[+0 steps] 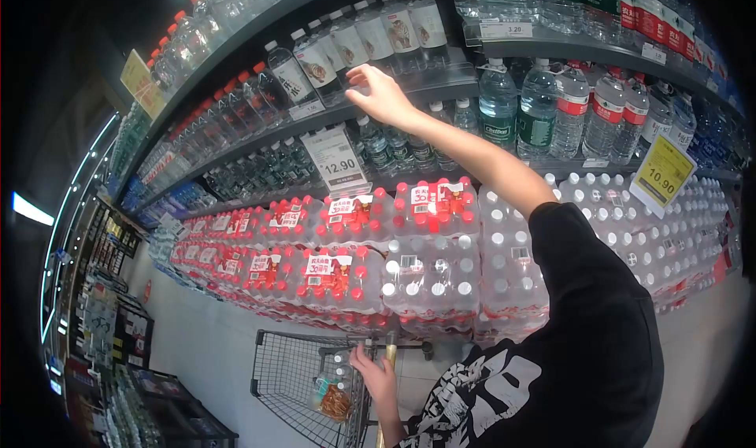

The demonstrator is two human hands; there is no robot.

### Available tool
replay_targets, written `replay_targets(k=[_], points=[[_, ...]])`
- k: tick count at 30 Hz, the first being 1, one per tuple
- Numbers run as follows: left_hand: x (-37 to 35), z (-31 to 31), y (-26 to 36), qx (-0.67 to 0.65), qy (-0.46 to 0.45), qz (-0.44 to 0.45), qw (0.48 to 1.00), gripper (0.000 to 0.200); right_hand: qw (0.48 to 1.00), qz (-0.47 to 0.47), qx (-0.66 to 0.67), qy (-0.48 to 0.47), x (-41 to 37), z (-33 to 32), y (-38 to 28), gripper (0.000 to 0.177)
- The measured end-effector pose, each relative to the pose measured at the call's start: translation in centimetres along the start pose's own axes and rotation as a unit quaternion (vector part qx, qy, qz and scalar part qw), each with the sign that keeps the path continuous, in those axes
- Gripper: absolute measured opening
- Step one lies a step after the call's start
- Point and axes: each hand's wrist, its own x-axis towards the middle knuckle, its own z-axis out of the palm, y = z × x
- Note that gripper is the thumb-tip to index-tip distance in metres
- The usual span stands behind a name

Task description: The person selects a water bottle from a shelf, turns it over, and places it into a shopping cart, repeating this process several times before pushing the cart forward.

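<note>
My right hand is raised in front of a shelf, its fingers loosely bent and apart with nothing between them. Just beyond its fingertips stands a row of clear water bottles with white, animal-printed labels; the nearest is a tiger-label bottle. Lower down, my left hand lies across the shopping cart handle, fingers stretched out over the cart side. Inside the wire shopping cart are several small white-capped bottles and a brown packaged food item.
Shrink-wrapped packs of red-capped bottles and white-capped bottles are stacked below the shelves. A price sign hangs at the shelf edge, and a yellow sign at right. Large water bottles fill the right shelf.
</note>
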Motion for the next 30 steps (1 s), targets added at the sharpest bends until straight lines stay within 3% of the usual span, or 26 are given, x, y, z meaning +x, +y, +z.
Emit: replay_targets(k=[3, 4, 6, 7, 8, 9, 10, 11, 13, 17, 19, 23, 25, 29, 30], points=[[2.6, 3.6, 0.1, 0.052, -0.046, 0.031, 0.997, 0.051, 0.995, 0.038, -0.096, -0.017, 3.8, 3.8, 1.2, 0.058], [2.9, 4.7, 0.5, 0.059, -0.04, 0.029, 0.997, 0.051, 0.995, 0.036, -0.088, -0.016, 5.2, 4.7, 1.6, 0.058], [2.6, 6.7, 1.0, 0.123, -0.046, -0.074, 0.989, 0.048, 0.986, 0.143, -0.078, -0.04, 6.8, 6.4, 2.9, 0.068], [2.8, 7.7, -0.7, 0.125, -0.045, -0.08, 0.988, 0.048, 0.986, 0.144, -0.074, -0.044, 7.2, 7.6, 3.9, 0.068], [3.2, 8.8, -3.6, -0.056, 0.006, -0.178, 0.982, 0.042, 0.983, 0.137, -0.12, 0.001, 7.5, 9.0, 5.1, 0.071], [3.8, 9.1, -5.4, -0.237, 0.058, -0.267, 0.932, 0.037, 0.977, 0.128, -0.166, 0.046, 7.8, 10.0, 5.9, 0.074], [4.7, 7.6, -4.6, -0.336, 0.072, -0.316, 0.884, 0.035, 0.978, 0.129, -0.161, 0.041, 8.1, 10.0, 5.9, 0.074], [5.0, 6.6, -3.5, -0.39, 0.083, -0.401, 0.825, 0.033, 0.978, 0.145, -0.15, 0.008, 8.4, 9.9, 5.9, 0.075], [5.4, 5.8, -3.7, -0.389, 0.067, -0.43, 0.812, 0.029, 0.977, 0.147, -0.152, -0.033, 8.6, 9.9, 6.2, 0.078], [4.7, 5.4, -4.4, -0.444, 0.067, -0.384, 0.807, 0.03, 0.973, 0.112, -0.203, -0.019, 8.1, 11.0, 7.5, 0.076], [4.1, 5.3, -5.5, -0.485, 0.09, -0.384, 0.78, 0.031, 0.973, 0.144, -0.17, -0.052, 8.5, 10.5, 7.1, 0.075], [3.7, 5.1, -6.6, -0.531, 0.118, -0.412, 0.731, 0.032, 0.98, 0.124, -0.154, -0.009, 8.2, 10.4, 7.0, 0.071], [3.9, 5.4, -5.9, -0.498, 0.113, -0.387, 0.767, 0.031, 0.984, 0.093, -0.153, 0.017, 7.8, 10.3, 7.1, 0.066], [3.9, 5.6, -5.5, -0.477, 0.15, -0.381, 0.778, 0.028, 0.99, -0.048, -0.114, 0.07, 6.9, 9.7, 7.6, 0.064], [3.7, 5.7, -5.7, -0.483, 0.169, -0.385, 0.768, 0.028, 0.997, -0.027, -0.065, 0.012, 6.5, 9.0, 6.9, 0.066]])
